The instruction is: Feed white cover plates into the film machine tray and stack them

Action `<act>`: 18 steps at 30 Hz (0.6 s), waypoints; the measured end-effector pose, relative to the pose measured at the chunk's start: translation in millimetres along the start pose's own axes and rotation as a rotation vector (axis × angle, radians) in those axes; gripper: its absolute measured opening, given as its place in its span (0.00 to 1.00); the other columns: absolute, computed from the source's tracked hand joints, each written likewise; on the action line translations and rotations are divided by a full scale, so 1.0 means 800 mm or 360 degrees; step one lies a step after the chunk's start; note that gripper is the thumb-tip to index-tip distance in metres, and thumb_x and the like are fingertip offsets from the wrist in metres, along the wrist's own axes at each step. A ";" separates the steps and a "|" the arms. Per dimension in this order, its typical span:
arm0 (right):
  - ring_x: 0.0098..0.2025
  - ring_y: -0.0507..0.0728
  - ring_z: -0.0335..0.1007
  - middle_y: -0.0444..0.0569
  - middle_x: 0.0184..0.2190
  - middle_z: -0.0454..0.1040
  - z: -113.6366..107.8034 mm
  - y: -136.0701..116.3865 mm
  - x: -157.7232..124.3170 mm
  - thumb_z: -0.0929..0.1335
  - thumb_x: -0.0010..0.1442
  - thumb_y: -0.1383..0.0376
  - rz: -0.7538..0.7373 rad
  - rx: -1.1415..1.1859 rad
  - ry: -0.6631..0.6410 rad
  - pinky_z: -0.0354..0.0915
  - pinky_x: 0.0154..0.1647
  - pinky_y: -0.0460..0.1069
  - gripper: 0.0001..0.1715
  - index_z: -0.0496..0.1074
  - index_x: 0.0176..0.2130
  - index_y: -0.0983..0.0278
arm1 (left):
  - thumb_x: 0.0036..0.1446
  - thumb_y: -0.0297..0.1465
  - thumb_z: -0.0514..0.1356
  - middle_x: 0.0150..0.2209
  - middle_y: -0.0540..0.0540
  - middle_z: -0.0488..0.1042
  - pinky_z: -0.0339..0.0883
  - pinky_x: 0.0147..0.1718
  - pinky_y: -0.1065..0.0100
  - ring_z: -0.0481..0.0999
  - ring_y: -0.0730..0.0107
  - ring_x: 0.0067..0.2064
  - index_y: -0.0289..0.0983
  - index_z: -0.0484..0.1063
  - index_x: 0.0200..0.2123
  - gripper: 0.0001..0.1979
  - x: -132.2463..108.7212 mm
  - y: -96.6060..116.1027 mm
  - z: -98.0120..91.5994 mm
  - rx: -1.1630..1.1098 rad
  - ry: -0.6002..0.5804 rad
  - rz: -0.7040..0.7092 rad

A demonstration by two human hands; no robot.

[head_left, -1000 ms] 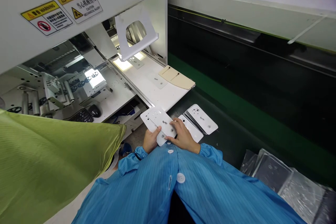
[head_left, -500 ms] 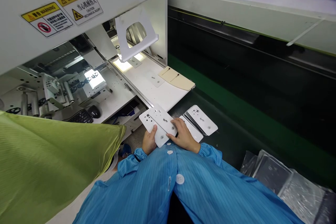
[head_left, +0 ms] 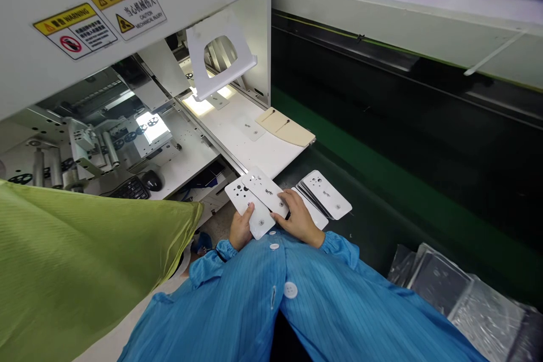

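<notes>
My left hand (head_left: 241,228) is closed on a white phone back panel (head_left: 253,216) with round camera holes, its thumb on the face. Overlapping that one, a second white panel (head_left: 265,189) with a dark printed mark is gripped at its right edge by my right hand (head_left: 299,218). The fingers of that hand lie along the edge, thumb near the lower corner. Just right of it a white panel (head_left: 311,209) lies partly hidden by my fingers. Beside this is a fanned stack of panels (head_left: 328,194), the top one white with holes.
A white machine bed (head_left: 275,155) with a panel (head_left: 253,127) and a cream plate (head_left: 285,126) is ahead. A mouse (head_left: 151,180) and keyboard (head_left: 130,187) sit left, near a green cloth (head_left: 85,260). Plastic-wrapped sheets (head_left: 458,294) lie at lower right.
The panel in my right hand has shifted slightly right across the one in my left, uncovering more of its camera holes. My left hand has hardly moved.
</notes>
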State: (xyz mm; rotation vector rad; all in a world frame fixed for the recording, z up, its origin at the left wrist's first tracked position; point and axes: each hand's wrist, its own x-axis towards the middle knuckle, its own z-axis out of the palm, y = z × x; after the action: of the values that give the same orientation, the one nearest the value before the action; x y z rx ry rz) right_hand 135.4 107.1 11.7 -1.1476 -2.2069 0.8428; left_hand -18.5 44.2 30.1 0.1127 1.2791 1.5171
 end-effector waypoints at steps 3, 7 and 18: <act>0.55 0.64 0.59 0.59 0.52 0.62 -0.004 0.006 0.005 0.68 0.53 0.54 0.0006 -0.0050 0.0078 0.61 0.56 0.60 0.28 0.63 0.50 0.66 | 0.43 0.40 0.68 0.43 0.34 0.77 0.66 0.52 0.51 0.72 0.47 0.52 0.30 0.71 0.43 0.26 -0.004 0.004 0.003 -0.0005 -0.0100 -0.0034; 0.53 0.64 0.60 0.59 0.50 0.63 -0.015 0.021 0.022 0.67 0.53 0.56 0.0056 -0.0198 0.0234 0.61 0.55 0.59 0.27 0.64 0.49 0.66 | 0.44 0.40 0.67 0.45 0.34 0.76 0.66 0.51 0.51 0.72 0.47 0.52 0.31 0.71 0.42 0.25 -0.007 0.008 0.004 -0.0013 -0.0169 -0.0056; 0.52 0.70 0.57 0.63 0.51 0.60 -0.037 0.038 0.091 0.66 0.53 0.59 0.0326 -0.0692 0.0212 0.60 0.48 0.62 0.27 0.65 0.50 0.69 | 0.44 0.41 0.66 0.47 0.34 0.75 0.66 0.51 0.49 0.72 0.46 0.52 0.31 0.71 0.44 0.26 -0.009 0.009 0.002 0.0008 -0.0164 -0.0060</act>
State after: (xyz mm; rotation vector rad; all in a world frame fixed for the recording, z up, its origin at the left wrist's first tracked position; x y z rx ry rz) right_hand 134.1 190.9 20.7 -1.6038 -2.2477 0.3506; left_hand -19.4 41.4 40.1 0.1670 1.1965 1.4573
